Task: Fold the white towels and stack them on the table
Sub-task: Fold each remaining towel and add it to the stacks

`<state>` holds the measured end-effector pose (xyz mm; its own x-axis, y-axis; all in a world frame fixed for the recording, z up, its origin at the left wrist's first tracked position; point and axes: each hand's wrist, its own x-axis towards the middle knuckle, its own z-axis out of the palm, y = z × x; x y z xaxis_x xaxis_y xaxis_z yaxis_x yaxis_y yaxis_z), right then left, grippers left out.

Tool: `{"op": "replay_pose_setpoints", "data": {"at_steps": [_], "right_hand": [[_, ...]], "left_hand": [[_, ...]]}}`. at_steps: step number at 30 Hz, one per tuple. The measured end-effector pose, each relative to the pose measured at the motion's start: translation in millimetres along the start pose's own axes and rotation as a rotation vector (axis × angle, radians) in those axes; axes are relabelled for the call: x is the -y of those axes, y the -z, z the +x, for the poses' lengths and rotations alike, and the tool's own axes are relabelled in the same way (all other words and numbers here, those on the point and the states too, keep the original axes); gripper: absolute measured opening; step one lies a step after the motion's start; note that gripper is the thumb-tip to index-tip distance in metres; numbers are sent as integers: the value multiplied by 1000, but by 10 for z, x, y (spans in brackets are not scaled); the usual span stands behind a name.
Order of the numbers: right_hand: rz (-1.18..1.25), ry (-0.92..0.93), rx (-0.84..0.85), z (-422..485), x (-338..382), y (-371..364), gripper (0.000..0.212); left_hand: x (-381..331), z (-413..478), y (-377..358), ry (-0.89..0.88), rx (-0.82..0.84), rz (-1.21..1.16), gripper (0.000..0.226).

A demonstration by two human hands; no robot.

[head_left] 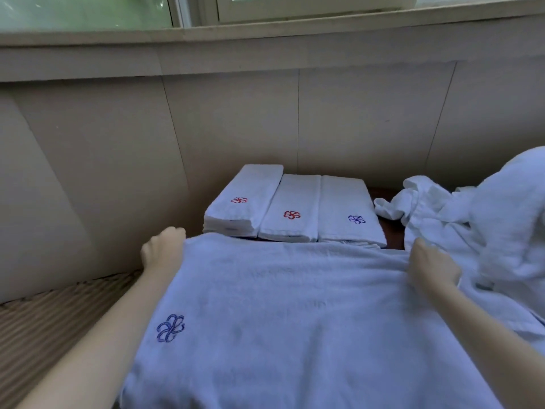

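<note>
A person works at a bench beneath a window (88,10), with a woven mat (44,314) at 8 o'clock. The left hand (160,250) grips the 10 o'clock corner of a white towel (295,305); its fingers (172,233) are curled tight against the cloth's edge, their tips hidden behind it. The towel is spread flat from the centre down to 6 o'clock, with a blue emblem (170,328) near its left border. At the towel's 12 o'clock, just beyond its far edge, three folded stacks (290,202) sit side by side on the bench (389,228), two showing red emblems and the right-hand one blue. The right hand (432,268) holds the towel's 2 o'clock corner, the cloth bunched under curled fingers and the tips out of sight. A loose pile (486,219) of unfolded white towels is heaped at 3 o'clock, touching the spread towel's right side.
</note>
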<state>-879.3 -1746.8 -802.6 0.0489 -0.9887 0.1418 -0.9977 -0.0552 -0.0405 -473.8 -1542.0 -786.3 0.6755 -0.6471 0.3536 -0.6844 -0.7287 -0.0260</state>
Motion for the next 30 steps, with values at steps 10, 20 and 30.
{"op": "replay_pose_setpoints", "data": {"at_steps": [10,20,30], "right_hand": [[537,19,-450,-65,-43,578,23],[478,23,-458,-864,-771,264,18],[220,-130,189,-1260,-898,282,21]], "left_hand": [[270,249,482,449,217,-1284,33],[806,-767,352,300,323,-1693,33],[685,-1109,327,119,556,-663,84]]}}
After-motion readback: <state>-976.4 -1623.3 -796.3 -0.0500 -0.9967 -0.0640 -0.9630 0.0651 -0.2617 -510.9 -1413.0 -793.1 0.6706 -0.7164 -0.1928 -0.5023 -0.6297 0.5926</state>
